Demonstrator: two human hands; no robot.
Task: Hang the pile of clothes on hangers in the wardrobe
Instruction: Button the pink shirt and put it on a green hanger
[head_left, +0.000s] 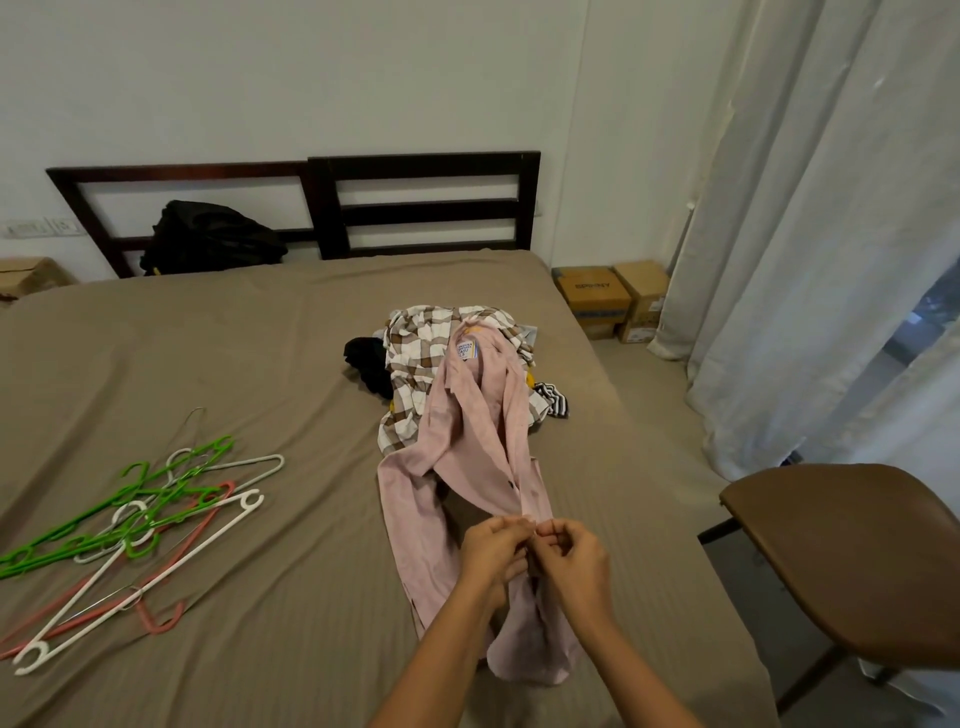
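Pink shirt (467, 467) lies lengthwise on the bed (260, 364), collar far, hem near. Left hand (491, 545) and right hand (569, 558) both pinch the front placket, apparently working a button. Judgement: free the front, keep the fabric flat, then fetch a hanger from the hangers (135, 525) at left. Remaining clothes pile (415, 358) sits beyond.

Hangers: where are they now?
Head view, left side: the hangers lie in a loose pile on the bed, left of the pink shirt.
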